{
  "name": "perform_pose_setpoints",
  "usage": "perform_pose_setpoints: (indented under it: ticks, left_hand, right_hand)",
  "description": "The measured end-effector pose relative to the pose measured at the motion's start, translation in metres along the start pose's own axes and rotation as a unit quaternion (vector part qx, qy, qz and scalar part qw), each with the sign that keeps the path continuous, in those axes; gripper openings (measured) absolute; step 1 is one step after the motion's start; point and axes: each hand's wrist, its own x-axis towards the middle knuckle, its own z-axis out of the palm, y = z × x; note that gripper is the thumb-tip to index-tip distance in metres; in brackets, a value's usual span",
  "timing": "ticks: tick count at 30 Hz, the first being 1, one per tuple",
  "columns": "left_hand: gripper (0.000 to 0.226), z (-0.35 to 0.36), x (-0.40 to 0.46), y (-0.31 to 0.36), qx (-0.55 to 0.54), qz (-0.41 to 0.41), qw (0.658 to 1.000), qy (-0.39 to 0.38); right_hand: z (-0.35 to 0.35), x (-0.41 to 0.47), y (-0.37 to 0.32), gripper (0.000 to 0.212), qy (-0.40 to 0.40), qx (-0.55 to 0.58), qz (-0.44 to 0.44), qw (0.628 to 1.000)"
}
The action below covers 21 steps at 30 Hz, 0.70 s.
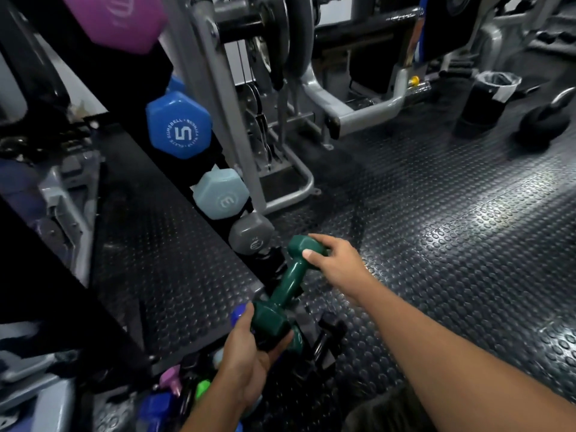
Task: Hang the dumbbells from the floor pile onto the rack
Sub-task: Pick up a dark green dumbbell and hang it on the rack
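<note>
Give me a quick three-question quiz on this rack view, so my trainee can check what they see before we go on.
1. True or false: both hands are on the green dumbbell.
2. Which number is printed on the blue dumbbell hanging on the rack? A) 3 B) 5 C) 8
3. Which dumbbell hangs lowest on the rack, just above the green one?

Key:
1. True: the left hand grips the near head and the right hand holds the far head.
2. B
3. The grey dumbbell, just below the light blue dumbbell.
</note>
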Motion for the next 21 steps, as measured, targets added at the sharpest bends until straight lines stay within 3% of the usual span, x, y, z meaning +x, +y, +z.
perform_pose_setpoints:
  ticks: [11, 21]
  left_hand:
    - [0.047, 0.032, 0.053, 0.026, -0.031, 0.025, 0.999, -0.023]
    - [0.043, 0.05, 0.083, 0.027, -0.17, 0.03, 0.983, -0.058]
  right_hand:
    - [0.03, 0.091, 0.004, 0.043, 0.055, 0.03, -0.034, 0.997]
    - [0.048, 0.139, -0.024, 0.033, 0.046, -0.013, -0.037, 0.998]
